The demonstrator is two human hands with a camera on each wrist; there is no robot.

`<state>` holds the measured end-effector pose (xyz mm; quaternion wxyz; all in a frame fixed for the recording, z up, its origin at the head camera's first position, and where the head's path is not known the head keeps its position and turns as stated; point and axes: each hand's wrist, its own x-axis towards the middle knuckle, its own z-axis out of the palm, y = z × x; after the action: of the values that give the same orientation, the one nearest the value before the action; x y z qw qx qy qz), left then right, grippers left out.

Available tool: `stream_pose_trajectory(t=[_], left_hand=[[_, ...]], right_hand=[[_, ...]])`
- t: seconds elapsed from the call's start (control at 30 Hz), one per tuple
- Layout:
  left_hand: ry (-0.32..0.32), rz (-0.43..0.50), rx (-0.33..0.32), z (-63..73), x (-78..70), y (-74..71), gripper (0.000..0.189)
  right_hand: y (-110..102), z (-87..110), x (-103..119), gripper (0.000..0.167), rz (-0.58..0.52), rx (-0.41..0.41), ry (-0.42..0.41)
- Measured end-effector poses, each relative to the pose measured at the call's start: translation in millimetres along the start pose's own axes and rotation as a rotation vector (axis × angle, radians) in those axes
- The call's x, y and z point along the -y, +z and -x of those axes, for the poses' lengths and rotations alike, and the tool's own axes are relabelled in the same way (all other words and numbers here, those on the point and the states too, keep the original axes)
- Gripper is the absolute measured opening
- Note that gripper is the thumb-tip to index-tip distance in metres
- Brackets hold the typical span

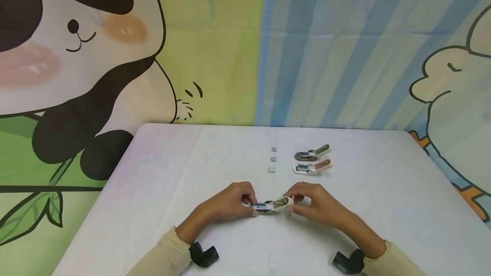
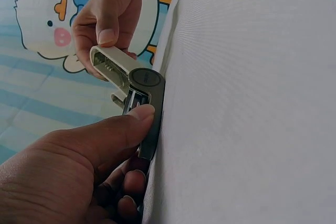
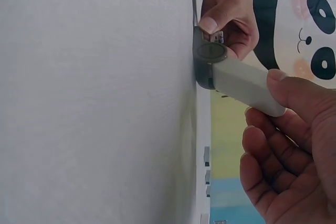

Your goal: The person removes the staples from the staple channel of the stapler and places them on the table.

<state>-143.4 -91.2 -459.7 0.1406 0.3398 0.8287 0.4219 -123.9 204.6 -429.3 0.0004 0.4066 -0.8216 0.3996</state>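
A small stapler (image 1: 273, 205) with a dark green-grey base and a cream handle lies between the two hands, its handle swung up and back from the base. My left hand (image 1: 233, 201) pinches the base, the thumb lying along its side by the metal staple channel in the left wrist view. At the other end, the right hand (image 1: 320, 204) holds the tip of the cream handle (image 3: 244, 85) between thumb and index finger, the remaining fingers loosely bent. The base rests at the white tabletop.
Beyond the hands, two more staplers stand with handles raised: an olive one (image 1: 307, 155) and a white one with a pinkish handle (image 1: 305, 169). To their left, three little grey staple strips (image 1: 273, 159) form a column. A printed cloth (image 1: 215, 46) hangs behind the table (image 1: 161, 156).
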Motion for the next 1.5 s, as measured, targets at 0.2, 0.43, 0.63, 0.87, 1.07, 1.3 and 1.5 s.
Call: stream_pose_trajectory(t=[0.2,0.43,0.63,0.87,1.07,1.3,1.5], left_hand=[[0.001,0.004,-0.004,-2.6,-0.8,0.9,0.018],[-0.003,-0.009,0.011,-7.5,-2.2,2.6,0.016],[0.019,-0.018,0.022,-15.4,-6.0,2.0,0.015],[0.043,-0.020,0.036,-37.7,-11.2,11.3,0.014],[0.066,-0.048,0.049,-64.8,-17.0,19.2,0.014],[0.089,-0.082,0.061,-95.1,-23.6,29.6,0.015],[0.091,-0.097,0.036,-114.7,-27.3,36.9,0.015]], right_hand=[[-3.0,2.5,0.4,0.029,0.032,-0.013,0.016],[-5.3,7.1,-3.0,0.028,0.048,-0.043,0.020],[-9.0,11.4,-8.1,0.026,0.064,-0.072,0.039],[-24.8,23.2,-13.8,0.031,0.102,-0.121,0.073],[-39.4,38.5,-20.9,0.034,0.121,-0.164,0.129],[-52.8,53.6,-26.8,0.033,0.203,-0.221,0.183],[-62.1,61.4,-30.4,0.033,0.286,-0.247,0.218]])
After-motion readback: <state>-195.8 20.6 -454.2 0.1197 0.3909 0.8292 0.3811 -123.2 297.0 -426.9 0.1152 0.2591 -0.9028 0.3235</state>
